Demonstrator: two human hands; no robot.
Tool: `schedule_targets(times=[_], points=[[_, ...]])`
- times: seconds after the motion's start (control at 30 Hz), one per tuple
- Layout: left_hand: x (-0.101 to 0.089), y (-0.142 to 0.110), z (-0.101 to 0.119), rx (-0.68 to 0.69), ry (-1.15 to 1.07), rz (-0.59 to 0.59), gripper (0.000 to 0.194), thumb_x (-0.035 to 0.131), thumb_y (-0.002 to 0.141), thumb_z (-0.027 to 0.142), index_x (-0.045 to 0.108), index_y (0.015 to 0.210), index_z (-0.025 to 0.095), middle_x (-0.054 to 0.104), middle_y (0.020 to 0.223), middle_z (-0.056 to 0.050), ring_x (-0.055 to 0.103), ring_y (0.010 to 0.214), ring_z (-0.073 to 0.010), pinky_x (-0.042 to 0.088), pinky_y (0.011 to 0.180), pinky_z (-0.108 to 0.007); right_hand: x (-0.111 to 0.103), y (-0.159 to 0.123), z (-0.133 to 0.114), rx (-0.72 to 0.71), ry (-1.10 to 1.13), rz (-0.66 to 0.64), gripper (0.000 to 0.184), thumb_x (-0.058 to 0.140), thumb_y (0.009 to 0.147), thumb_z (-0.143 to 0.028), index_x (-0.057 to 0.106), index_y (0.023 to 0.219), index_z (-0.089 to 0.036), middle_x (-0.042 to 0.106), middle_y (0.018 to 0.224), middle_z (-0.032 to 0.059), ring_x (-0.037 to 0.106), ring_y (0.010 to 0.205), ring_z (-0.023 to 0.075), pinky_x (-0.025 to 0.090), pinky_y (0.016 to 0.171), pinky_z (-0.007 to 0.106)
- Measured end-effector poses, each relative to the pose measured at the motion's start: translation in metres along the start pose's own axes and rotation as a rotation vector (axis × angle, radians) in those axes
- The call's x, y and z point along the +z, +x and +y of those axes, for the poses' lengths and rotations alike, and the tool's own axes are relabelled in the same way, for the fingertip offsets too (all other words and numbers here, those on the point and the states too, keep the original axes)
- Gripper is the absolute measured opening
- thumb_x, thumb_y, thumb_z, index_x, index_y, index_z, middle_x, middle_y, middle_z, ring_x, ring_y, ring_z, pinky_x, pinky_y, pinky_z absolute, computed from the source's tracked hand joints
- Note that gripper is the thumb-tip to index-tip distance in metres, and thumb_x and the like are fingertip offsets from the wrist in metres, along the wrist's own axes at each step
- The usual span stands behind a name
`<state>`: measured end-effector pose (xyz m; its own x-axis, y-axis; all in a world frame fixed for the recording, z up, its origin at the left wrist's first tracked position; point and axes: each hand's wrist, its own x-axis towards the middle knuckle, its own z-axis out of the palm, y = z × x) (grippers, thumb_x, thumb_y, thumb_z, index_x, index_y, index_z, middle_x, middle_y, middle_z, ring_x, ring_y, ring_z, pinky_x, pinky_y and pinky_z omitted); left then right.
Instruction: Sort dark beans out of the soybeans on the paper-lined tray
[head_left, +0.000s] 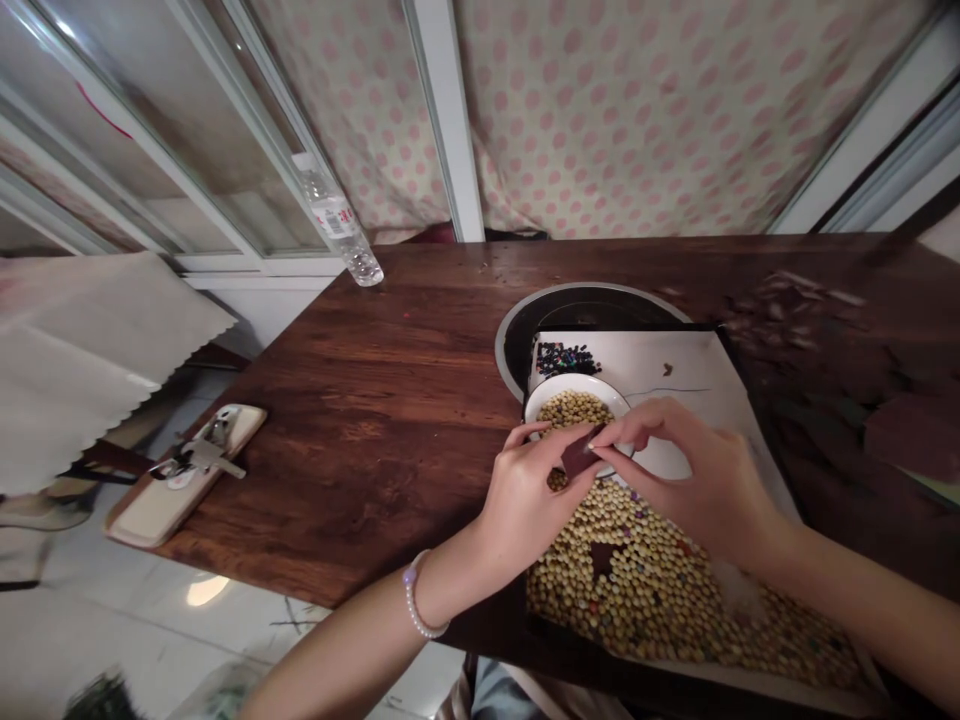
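Observation:
My left hand [525, 490] pinches a small flat dark maroon piece [577, 454] between thumb and fingers, above the edge of a white bowl [621, 402]. The thumb and forefinger of my right hand [705, 475] meet at the right edge of that piece. A tiny pale spot shows at those fingertips, too small to name. Yellowish round beads [576, 408] lie in the bowl. Many more beads [645, 590] cover the near part of a white-lined tray [675, 350], with another dark maroon piece [604, 558] among them.
Black beads [566, 360] are heaped in the tray's far left corner. Beneath the tray's far end is a round black disc [517, 345]. Dark scraps [795, 310] lie at right. A water bottle [337, 225] and a pale tray with metal tools [191, 470] are at the table's left.

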<state>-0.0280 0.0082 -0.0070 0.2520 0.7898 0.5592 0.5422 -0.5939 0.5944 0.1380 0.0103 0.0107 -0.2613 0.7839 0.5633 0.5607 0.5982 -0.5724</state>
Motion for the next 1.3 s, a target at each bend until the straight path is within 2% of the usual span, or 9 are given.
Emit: schedule_targets(times=[0.2, 0.4, 0.57, 0.7, 0.93, 1.17, 1.3], points=[[0.0, 0.0, 0.002, -0.023, -0.015, -0.003, 0.028, 0.063, 0.075, 0.016, 0.06, 0.103, 0.021, 0.071, 0.093, -0.001, 0.064, 0.087, -0.0162, 0.054, 0.082, -0.034, 0.0, -0.005, 0.001, -0.018, 0.015, 0.009, 0.014, 0.06, 0.076, -0.012, 0.053, 0.084, -0.022, 0.063, 0.078, -0.001, 0.061, 0.07, 0.0125, 0.052, 0.062, 0.025], [-0.001, -0.001, 0.0, 0.079, -0.001, 0.003, 0.03, 0.063, 0.075, 0.014, 0.058, 0.104, 0.018, 0.072, 0.091, -0.001, 0.066, 0.079, -0.0135, 0.05, 0.087, -0.032, 0.001, -0.003, 0.002, 0.097, 0.101, -0.02, 0.014, 0.062, 0.076, -0.016, 0.057, 0.088, -0.022, 0.063, 0.079, -0.0008, 0.057, 0.065, 0.0113, 0.051, 0.062, 0.026], [-0.002, -0.001, 0.001, 0.098, -0.013, 0.011, 0.029, 0.063, 0.077, 0.017, 0.058, 0.105, 0.018, 0.072, 0.091, -0.001, 0.066, 0.077, -0.0131, 0.051, 0.085, -0.032, 0.001, -0.007, 0.004, 0.13, 0.173, 0.029, 0.015, 0.064, 0.075, -0.018, 0.056, 0.087, -0.022, 0.063, 0.081, 0.0005, 0.058, 0.07, 0.0128, 0.052, 0.064, 0.028], [-0.002, -0.002, 0.002, 0.117, -0.019, 0.038, 0.028, 0.061, 0.078, 0.018, 0.058, 0.106, 0.018, 0.072, 0.09, -0.001, 0.066, 0.078, -0.0132, 0.052, 0.084, -0.032, 0.0, -0.006, -0.001, 0.135, 0.181, 0.0, 0.011, 0.064, 0.075, -0.014, 0.06, 0.083, -0.021, 0.064, 0.077, 0.001, 0.061, 0.074, 0.0131, 0.052, 0.065, 0.026], [-0.003, -0.002, 0.002, 0.14, -0.032, 0.007, 0.03, 0.061, 0.077, 0.015, 0.056, 0.107, 0.016, 0.071, 0.089, -0.001, 0.066, 0.073, -0.0113, 0.05, 0.086, -0.032, 0.0, -0.001, -0.008, 0.09, 0.174, -0.018, 0.019, 0.063, 0.073, -0.008, 0.064, 0.085, -0.023, 0.066, 0.076, 0.0009, 0.062, 0.072, 0.0127, 0.053, 0.062, 0.024], [-0.003, -0.002, 0.002, 0.136, -0.007, 0.013, 0.03, 0.06, 0.077, 0.015, 0.056, 0.107, 0.018, 0.071, 0.09, -0.001, 0.066, 0.076, -0.013, 0.051, 0.084, -0.033, 0.002, -0.005, -0.003, 0.093, 0.263, -0.02, 0.018, 0.064, 0.071, -0.007, 0.054, 0.072, -0.022, 0.066, 0.075, 0.0013, 0.063, 0.074, 0.0142, 0.053, 0.062, 0.027], [-0.004, -0.002, 0.001, 0.155, -0.001, 0.01, 0.032, 0.061, 0.077, 0.013, 0.055, 0.108, 0.016, 0.071, 0.088, 0.0, 0.065, 0.073, -0.0112, 0.05, 0.086, -0.031, 0.003, -0.011, 0.001, 0.142, 0.312, -0.01, 0.019, 0.064, 0.072, -0.01, 0.051, 0.079, -0.022, 0.066, 0.078, 0.0019, 0.064, 0.077, 0.0163, 0.054, 0.067, 0.032]])
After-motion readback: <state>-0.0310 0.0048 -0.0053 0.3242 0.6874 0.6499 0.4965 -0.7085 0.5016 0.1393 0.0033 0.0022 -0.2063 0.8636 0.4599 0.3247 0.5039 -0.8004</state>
